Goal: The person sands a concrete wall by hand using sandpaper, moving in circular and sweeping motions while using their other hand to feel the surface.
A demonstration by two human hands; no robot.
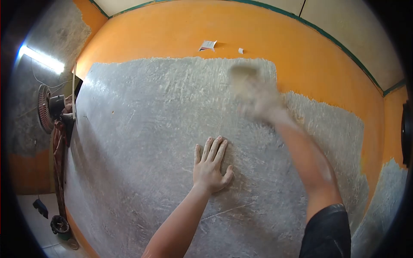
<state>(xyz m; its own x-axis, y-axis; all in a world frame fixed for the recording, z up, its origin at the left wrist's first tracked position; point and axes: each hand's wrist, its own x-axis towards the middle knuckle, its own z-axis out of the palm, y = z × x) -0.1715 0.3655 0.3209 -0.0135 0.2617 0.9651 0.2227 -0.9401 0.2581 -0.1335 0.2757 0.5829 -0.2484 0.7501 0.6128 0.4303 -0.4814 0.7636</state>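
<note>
Looking tan and blurred, the tool point(244, 73) fronts streaky grey wall point(142, 112).

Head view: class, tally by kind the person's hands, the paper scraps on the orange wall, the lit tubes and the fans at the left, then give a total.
Hands: 2 (left hand, right hand)
Paper scraps: 2 (larger scrap, smaller scrap)
Lit tube: 1
Fan: 1
Total: 6

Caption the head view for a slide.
Left hand flat on the grey wall patch; right hand, motion-blurred, holds a tan object near the patch's top edge.
</note>
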